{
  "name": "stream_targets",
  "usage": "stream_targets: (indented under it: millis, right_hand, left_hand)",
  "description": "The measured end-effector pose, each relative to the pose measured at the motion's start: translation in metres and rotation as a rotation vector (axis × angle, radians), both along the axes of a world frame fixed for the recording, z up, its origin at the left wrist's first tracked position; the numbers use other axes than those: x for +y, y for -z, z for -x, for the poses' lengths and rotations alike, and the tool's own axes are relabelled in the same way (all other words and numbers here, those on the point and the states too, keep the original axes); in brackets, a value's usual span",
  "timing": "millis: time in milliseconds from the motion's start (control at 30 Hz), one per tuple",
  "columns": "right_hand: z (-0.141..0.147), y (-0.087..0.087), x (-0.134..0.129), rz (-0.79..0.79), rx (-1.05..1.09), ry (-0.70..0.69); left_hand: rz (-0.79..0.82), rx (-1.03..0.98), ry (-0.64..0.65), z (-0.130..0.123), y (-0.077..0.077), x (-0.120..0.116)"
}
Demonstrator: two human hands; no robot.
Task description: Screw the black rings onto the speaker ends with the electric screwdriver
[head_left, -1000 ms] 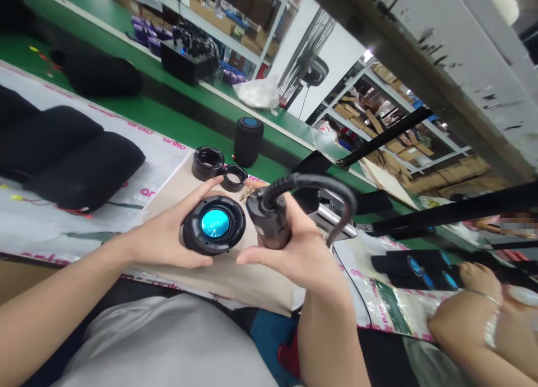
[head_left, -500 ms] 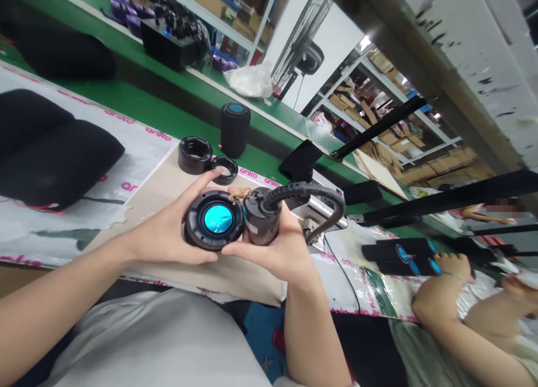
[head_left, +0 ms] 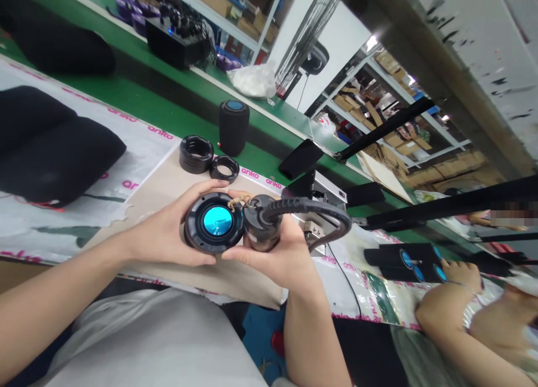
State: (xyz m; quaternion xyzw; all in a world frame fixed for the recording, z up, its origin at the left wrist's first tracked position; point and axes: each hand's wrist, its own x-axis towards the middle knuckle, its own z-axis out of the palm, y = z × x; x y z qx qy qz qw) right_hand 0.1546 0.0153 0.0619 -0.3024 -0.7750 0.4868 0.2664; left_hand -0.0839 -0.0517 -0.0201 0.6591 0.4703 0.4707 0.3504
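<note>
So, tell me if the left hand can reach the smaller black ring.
Likely yes: the left hand is close to the smaller black ring, but its hold on the speaker may hinder grasping.

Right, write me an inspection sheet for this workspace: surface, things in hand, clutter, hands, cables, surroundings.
Surface: brown sheet over white film with pink print, on a green bench.
Things in hand: round black unit with a blue centre; dark corded tool close at its rim, contact unclear.
Clutter: two black rings beyond the unit; upright black cylinder behind them.
Hands: left hand grips the unit; right hand grips the tool.
Cables: thick cord arches rightward from the tool; thin cable further right.
Surroundings: shelves behind; co-worker's hand by blue-ended cylinders.
</note>
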Motion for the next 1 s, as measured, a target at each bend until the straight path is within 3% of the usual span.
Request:
stream_targets:
  millis: [300, 500, 633, 733, 867, 1000]
  right_hand:
    - [0.001, -0.011, 0.002, 0.027, -0.161, 0.058]
    - [0.005, -0.022, 0.011, 0.007, -0.16, -0.055]
    - [0.006, -0.026, 0.006, 0.052, -0.252, 0.018]
    - [0.005, -0.024, 0.004, 0.043, -0.276, 0.028]
    - [0.003, -0.015, 0.004, 0.016, -0.122, -0.017]
    - [0.002, -0.008, -0.002, 0.046, -0.111, 0.028]
  left_hand:
    - [-0.051, 0.014, -0.006, 0.0, 0.001, 0.0]
    - [-0.033, 0.011, 0.012, 0.001, -0.001, -0.003]
    - [-0.141, -0.093, 0.025, 0.0, 0.003, 0.0]
    - [-0.222, -0.114, 0.008, -0.005, 0.003, 0.003]
    - [-0.203, -0.072, -0.048, -0.006, -0.002, 0.003]
    - [-0.153, -0.038, -0.009, -0.002, -0.008, 0.004]
